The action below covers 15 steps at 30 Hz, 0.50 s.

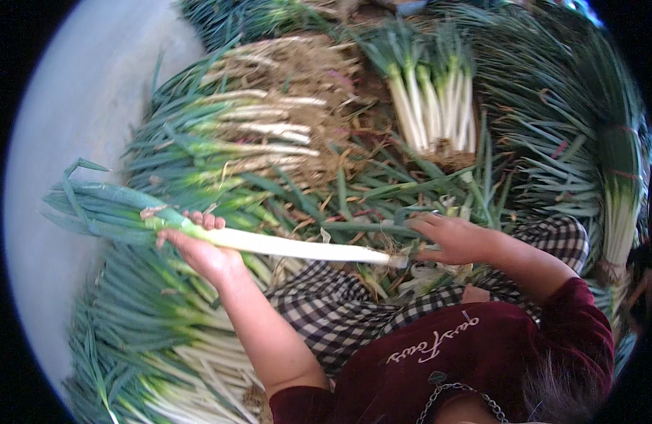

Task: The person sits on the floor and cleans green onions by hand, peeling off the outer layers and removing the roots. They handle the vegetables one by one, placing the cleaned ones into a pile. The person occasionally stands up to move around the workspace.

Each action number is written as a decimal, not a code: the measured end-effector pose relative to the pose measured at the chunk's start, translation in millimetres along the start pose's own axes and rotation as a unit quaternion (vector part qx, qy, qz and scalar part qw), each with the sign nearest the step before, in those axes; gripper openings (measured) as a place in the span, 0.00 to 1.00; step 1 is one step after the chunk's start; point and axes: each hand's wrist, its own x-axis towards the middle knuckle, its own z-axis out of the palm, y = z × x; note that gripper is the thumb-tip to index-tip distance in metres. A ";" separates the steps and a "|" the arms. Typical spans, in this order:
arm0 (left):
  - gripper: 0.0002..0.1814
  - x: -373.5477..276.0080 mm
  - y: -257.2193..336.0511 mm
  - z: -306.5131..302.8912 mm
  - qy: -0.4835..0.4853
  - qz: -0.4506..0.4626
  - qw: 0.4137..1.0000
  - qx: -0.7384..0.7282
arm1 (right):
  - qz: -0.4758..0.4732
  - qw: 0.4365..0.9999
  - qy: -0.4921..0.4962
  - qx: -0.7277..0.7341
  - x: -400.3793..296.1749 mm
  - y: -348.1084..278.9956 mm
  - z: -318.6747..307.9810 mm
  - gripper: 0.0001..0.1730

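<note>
My left hand [201, 244] grips a large green onion [299, 247] where its white stalk turns green. The stalk lies nearly level, with its leaves to the left and its root end to the right. Beside the roots is my right hand [448, 238], its fingers extended over a detached green leaf [371, 228]; whether it holds that leaf or anything else I cannot tell. Peeled leaves and scraps lie beneath both hands, in front of my checked trousers.
Unpeeled green onions with soil on their roots [283, 124] lie beyond the left hand. A group of white-stalked onions [434, 106] lies ahead. More are heaped at lower left [198, 360]. At right are a leafy pile [548, 122] and a tied bundle [620, 196].
</note>
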 end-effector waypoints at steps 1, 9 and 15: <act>0.29 -10.0 -4.1 8.1 -0.001 -0.011 1.000 0.001 | 0.006 0.996 0.078 0.030 12.7 -25.6 -10.7 0.35; 0.31 -53.7 -36.4 44.5 -0.124 -0.134 0.982 -0.037 | -0.047 0.960 0.135 0.243 63.9 -97.6 17.3 0.22; 0.22 -45.9 -34.8 38.7 -0.128 -0.271 0.928 -0.221 | -0.084 0.918 0.081 0.380 64.9 -89.5 17.6 0.20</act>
